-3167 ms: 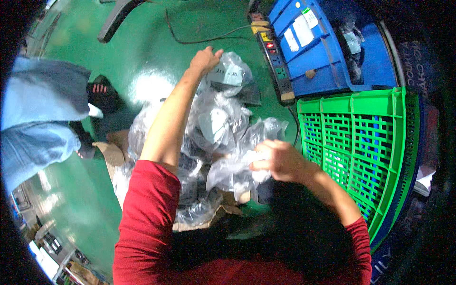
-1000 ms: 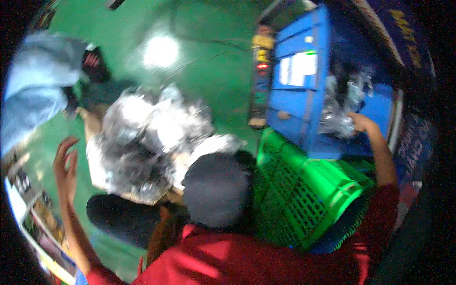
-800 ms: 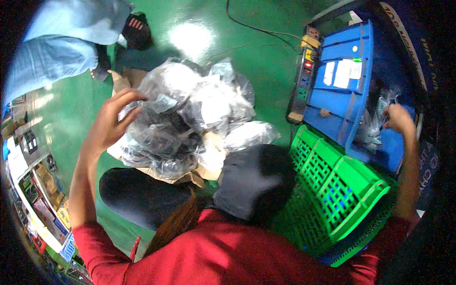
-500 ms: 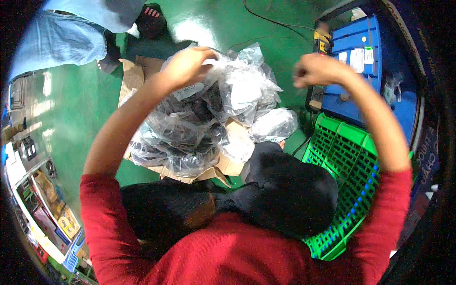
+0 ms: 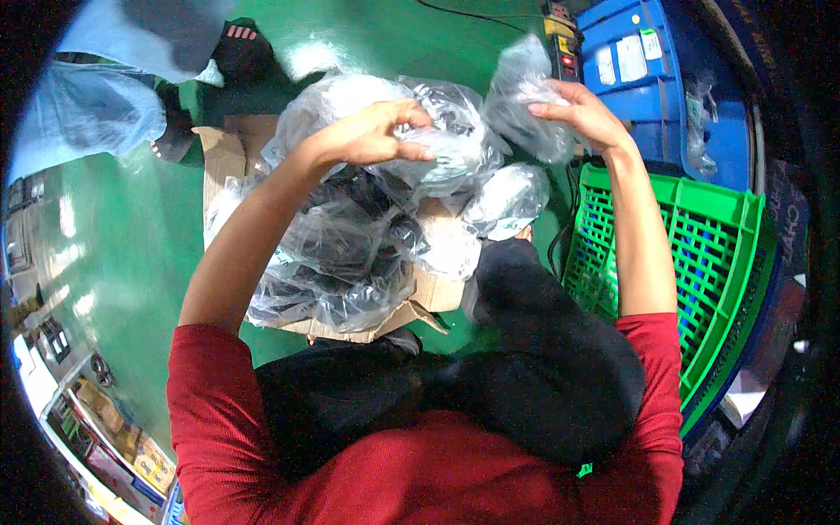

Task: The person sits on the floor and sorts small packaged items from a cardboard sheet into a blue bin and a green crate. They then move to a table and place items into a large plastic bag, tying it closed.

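Note:
A heap of clear plastic bags (image 5: 350, 236) with dark things inside lies on an opened cardboard box (image 5: 223, 162) on the floor before me. My left hand (image 5: 381, 133) is over the far part of the heap, its thumb and fingers apart around the top of a bulging clear bag (image 5: 451, 157). To the right, my right hand (image 5: 584, 115) pinches a crumpled clear plastic bag (image 5: 525, 105), raised beside the heap. What that bag contains, if anything, I cannot make out. Another filled bag (image 5: 507, 201) rests at the heap's right edge, near my knee.
A green slatted crate (image 5: 669, 227) stands tilted at my right. Beyond it are a blue bin (image 5: 634, 74) with paper labels and a yellow-black power strip (image 5: 563, 39) with a cable. Another person's legs (image 5: 96, 109) are at far left. A shelf with boxes (image 5: 114, 420) stands lower left.
My right hand has turned and now has a clear bag in it, where it was closed with no bag visible before. My left hand has moved slightly right and down over the heap. The view has shifted.

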Demonstrator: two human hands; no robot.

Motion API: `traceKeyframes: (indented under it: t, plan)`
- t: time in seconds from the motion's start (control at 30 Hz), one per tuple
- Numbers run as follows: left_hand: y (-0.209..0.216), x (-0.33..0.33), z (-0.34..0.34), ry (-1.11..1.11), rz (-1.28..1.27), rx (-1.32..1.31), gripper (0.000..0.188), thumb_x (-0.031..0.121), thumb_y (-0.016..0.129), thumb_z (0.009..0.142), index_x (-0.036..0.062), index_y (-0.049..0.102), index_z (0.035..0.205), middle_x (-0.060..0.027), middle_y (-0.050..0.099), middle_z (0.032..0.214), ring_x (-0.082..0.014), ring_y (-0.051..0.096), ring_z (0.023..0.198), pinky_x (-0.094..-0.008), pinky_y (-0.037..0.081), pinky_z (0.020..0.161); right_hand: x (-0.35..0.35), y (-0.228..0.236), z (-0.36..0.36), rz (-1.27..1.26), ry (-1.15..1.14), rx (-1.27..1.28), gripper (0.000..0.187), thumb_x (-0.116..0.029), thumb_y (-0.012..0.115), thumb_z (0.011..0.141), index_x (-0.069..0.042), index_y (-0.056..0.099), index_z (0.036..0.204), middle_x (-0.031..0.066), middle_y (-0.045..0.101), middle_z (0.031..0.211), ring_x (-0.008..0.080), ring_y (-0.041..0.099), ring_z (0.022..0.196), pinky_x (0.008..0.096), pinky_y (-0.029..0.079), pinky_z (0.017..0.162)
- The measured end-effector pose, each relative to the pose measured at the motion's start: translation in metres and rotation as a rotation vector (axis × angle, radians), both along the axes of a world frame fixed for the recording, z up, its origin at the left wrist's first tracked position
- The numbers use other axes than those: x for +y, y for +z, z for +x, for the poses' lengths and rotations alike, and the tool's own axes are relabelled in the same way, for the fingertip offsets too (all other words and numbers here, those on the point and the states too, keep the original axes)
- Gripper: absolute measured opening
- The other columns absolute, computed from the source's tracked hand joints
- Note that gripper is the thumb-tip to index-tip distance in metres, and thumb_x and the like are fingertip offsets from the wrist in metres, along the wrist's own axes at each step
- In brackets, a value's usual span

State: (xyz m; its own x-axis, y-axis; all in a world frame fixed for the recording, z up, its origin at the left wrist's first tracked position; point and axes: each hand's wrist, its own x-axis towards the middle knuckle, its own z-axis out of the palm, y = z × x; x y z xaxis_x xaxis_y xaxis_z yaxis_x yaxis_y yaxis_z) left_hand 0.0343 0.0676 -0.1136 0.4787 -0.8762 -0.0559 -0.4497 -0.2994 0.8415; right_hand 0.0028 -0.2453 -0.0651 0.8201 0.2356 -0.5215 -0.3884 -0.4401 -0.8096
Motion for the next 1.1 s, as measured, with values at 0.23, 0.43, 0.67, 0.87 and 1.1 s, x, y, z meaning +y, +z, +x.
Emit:
traceKeyframes:
  t: [0.23, 0.43, 0.67, 0.87, 1.1]
  plan:
    - [0.02, -0.075, 0.001, 0.307, -0.213, 0.401, 0.049, 0.028, 0.067, 0.082, -0.0004, 0.053, 0.119, -0.0149, 0.059, 0.112, -0.0194, 0.055, 0.105, -0.0289, 0.04, 0.095, 0.022, 0.016, -0.016, 0.123, 0.161, -0.118, 0.05, -0.029, 0.068, 0.078, 0.0, 0.055, 0.117, 0.0052, 0.06, 0.109, 0.0126, 0.054, 0.097, 0.0281, 0.042, 0.089]
    - [-0.017, -0.041, -0.014, 0.175, 0.059, 0.406, 0.041, 0.033, 0.064, 0.083, 0.0015, 0.06, 0.109, -0.0116, 0.064, 0.102, -0.0204, 0.058, 0.1, -0.0322, 0.044, 0.09, 0.003, 0.042, -0.05, -0.094, 0.68, 0.302, 0.047, -0.014, 0.075, 0.06, -0.002, 0.063, 0.103, 0.0066, 0.068, 0.092, 0.0153, 0.06, 0.086, 0.0302, 0.047, 0.081]
    - [-0.077, -0.028, -0.12, -0.423, 0.39, 0.073, 0.066, 0.044, 0.065, 0.077, -0.0023, 0.047, 0.121, -0.0237, 0.053, 0.117, -0.0343, 0.052, 0.11, -0.0382, 0.041, 0.095, 0.006, -0.062, -0.08, -0.774, 0.727, -0.193, 0.068, -0.025, 0.081, 0.05, -0.008, 0.055, 0.11, 0.0165, 0.056, 0.111, 0.0321, 0.051, 0.111, 0.0418, 0.043, 0.09]
    - [-0.088, -0.04, -0.182, -0.313, 0.499, -0.392, 0.094, 0.055, 0.069, 0.066, -0.0057, 0.035, 0.127, -0.0188, 0.042, 0.127, -0.0305, 0.037, 0.122, -0.0438, 0.034, 0.099, 0.007, -0.083, -0.089, -0.706, 0.659, -0.141, 0.106, -0.029, 0.086, 0.045, -0.013, 0.03, 0.134, 0.0185, 0.052, 0.12, 0.0348, 0.047, 0.116, 0.0461, 0.04, 0.095]
    - [-0.072, -0.023, -0.11, 0.128, 0.255, 0.428, 0.042, 0.031, 0.068, 0.076, 0.0021, 0.06, 0.104, -0.0136, 0.066, 0.092, -0.0276, 0.064, 0.083, -0.0377, 0.05, 0.077, 0.006, -0.038, -0.1, -0.709, 0.564, -0.01, 0.045, -0.013, 0.063, 0.051, -0.002, 0.061, 0.094, 0.0194, 0.063, 0.088, 0.0375, 0.059, 0.088, 0.0442, 0.047, 0.076]
